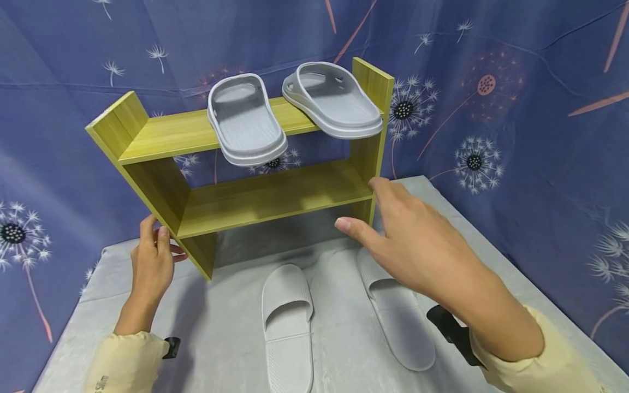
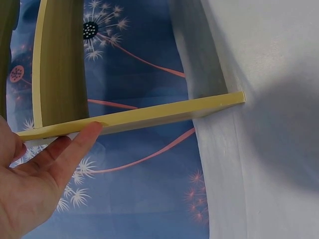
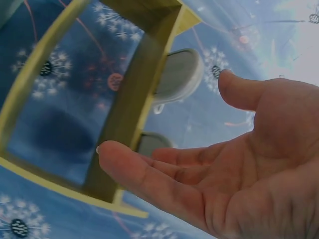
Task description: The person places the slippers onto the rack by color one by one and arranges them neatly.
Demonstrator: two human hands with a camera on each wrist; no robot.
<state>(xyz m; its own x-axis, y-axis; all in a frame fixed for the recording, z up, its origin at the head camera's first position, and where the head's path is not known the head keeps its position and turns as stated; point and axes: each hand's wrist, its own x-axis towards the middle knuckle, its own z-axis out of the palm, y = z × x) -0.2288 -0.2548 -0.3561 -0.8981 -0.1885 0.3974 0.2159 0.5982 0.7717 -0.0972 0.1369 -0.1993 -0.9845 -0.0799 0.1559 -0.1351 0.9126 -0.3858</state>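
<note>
Right hand [image 1: 417,240], nearest, mine: fingers loosely extended, holding nothing, by the right panel [image 1: 368,153]; contact cannot be told. Rack [image 1: 275,191], yellow-green: upright towards the table's [image 1: 221,338] far side. Left hand [image 1: 152,265]: fingers fairly straight, touching the left panel [image 1: 159,185], not wrapped round it. Handling note: I judge gentle, even pressure best; two grey clogs [image 1: 248,128] overhang the top board's [image 1: 172,131] near edge. Slides [image 1: 288,327], two: nearer than the rack. Open room: bare cloth between left hand and left slide. Backdrop [image 1: 491,125]: far and right.
</note>
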